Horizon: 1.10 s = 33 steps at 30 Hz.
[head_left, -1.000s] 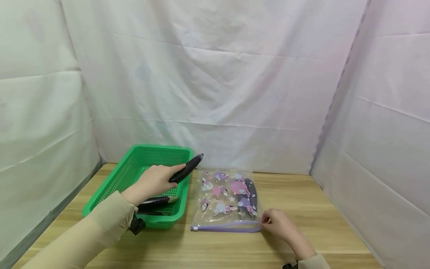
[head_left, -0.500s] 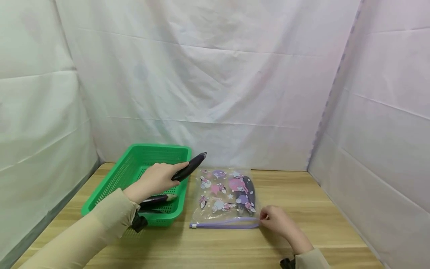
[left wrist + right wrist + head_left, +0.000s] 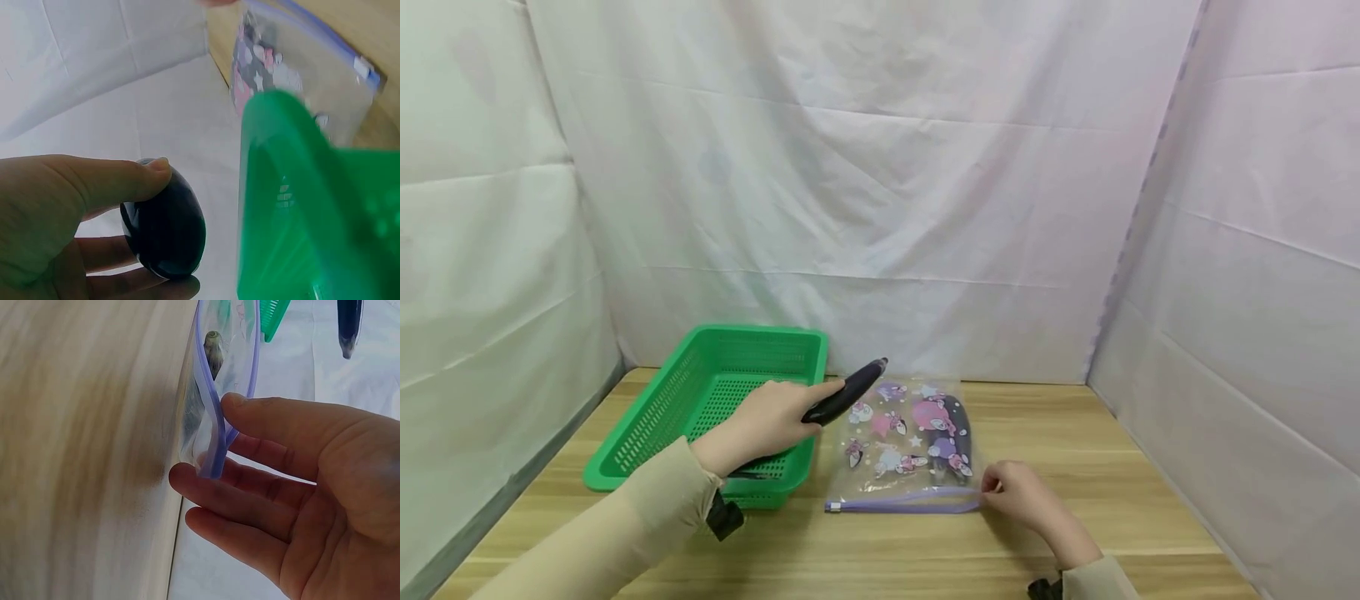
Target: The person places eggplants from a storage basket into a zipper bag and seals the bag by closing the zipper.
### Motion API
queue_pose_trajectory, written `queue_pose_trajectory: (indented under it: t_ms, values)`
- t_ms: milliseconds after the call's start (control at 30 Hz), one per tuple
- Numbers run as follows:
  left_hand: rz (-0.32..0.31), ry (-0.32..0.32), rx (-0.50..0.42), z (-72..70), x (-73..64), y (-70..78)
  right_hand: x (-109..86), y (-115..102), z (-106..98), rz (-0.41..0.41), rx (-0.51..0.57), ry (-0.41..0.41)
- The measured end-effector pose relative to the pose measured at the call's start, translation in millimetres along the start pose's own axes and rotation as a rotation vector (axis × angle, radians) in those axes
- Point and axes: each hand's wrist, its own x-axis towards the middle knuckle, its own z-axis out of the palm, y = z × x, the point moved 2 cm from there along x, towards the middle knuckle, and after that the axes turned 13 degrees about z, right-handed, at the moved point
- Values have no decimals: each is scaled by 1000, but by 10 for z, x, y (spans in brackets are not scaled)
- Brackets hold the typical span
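My left hand (image 3: 767,423) holds a dark purple eggplant (image 3: 847,395) between thumb and fingers, above the basket's right rim and the bag's left side. In the left wrist view the eggplant (image 3: 167,228) is seen end-on. A clear printed zip bag (image 3: 880,442) lies flat on the table, its purple zip mouth toward me and parted. Inside its right side is another eggplant (image 3: 962,425); its stem end (image 3: 213,347) shows in the right wrist view. My right hand (image 3: 1021,497) pinches the right corner of the bag's mouth.
The green perforated basket (image 3: 760,332) stands left of the bag, with at least one dark eggplant (image 3: 756,476) partly hidden under my left arm. The slider (image 3: 833,507) sits at the zip's left end. White cloth (image 3: 880,208) hangs behind the wooden table (image 3: 1045,425) and at both sides.
My left hand has carried the eggplant right and slightly toward me, from over the basket to over the bag's left part. The right hand has kept its pinch on the bag corner.
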Motion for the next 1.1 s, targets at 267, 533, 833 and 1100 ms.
queue_pose_trajectory:
  t_ms: [267, 533, 833, 1100]
  values:
    - [82, 0, -12, 52, 2, 208, -19, -10, -7, -3, 9, -8]
    - [145, -1, -6, 116, -8, 434, -34, -8, -20, -12, -4, 4]
    - [237, -10, -32, 253, -105, 685, 0, -28, -20, -29, 9, -3]
    - [289, -51, -49, 401, -167, 868, 14, -36, -19, -53, 1, 9]
